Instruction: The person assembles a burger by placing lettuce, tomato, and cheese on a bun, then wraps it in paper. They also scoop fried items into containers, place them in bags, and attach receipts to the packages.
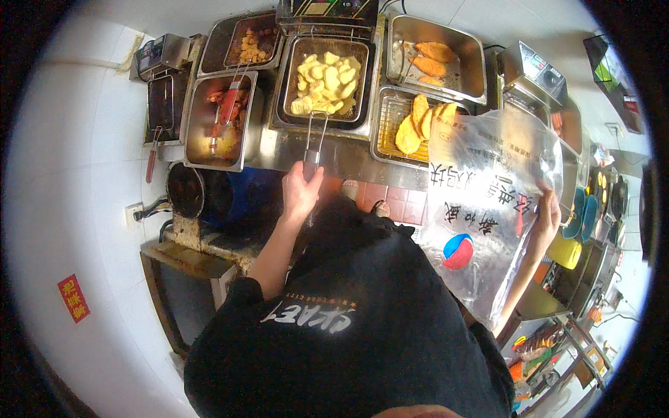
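My left hand (302,189) is wrapped round the handle (311,159) of a wire fry basket. That basket (364,87) sits in the middle fryer and holds a heap of pale yellow nugget-like pieces (326,83). At the right, my right hand (549,212) grips the edge of a large clear plastic bag (481,244) with dark print and a red-and-blue round mark. The bag hangs down along my right forearm and covers part of a tray of golden breaded cutlets (416,124). I cannot tell whether anything is inside the bag.
Left of the fryer, a steel pan (202,104) holds reddish fried pieces and red-handled tongs (228,104). Behind it is a basket of small fried bits (252,47). Orange cutlets (428,61) lie in the back right pan. A red-handled basket (152,164) hangs at the left.
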The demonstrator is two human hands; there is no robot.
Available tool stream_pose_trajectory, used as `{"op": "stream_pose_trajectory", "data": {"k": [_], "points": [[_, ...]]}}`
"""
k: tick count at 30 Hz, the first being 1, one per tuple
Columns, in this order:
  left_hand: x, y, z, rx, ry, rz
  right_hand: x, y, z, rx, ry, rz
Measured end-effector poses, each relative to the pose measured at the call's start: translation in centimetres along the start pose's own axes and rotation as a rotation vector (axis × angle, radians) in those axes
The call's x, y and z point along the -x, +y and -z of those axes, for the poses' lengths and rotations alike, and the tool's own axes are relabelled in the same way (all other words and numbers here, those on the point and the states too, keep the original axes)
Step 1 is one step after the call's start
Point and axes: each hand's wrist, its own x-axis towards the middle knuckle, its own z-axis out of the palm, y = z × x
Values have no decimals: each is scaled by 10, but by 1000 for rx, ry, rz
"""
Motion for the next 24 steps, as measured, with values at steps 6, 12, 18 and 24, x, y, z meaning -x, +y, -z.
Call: {"op": "stream_pose_trajectory", "data": {"k": [6, 12, 18, 24], "points": [[-21, -7, -8, 33, -49, 124, -1, 24, 19, -25, 38, -18], [-56, -2, 7, 350, -214, 186, -1, 36, 23, -228, -121, -76], [-33, -16, 12, 523, -173, 317, -2, 50, 29, -267, -113, -93], [-41, -24, -1, 426, -99, 292, 0, 61, 55, -236, -96, -64]]}}
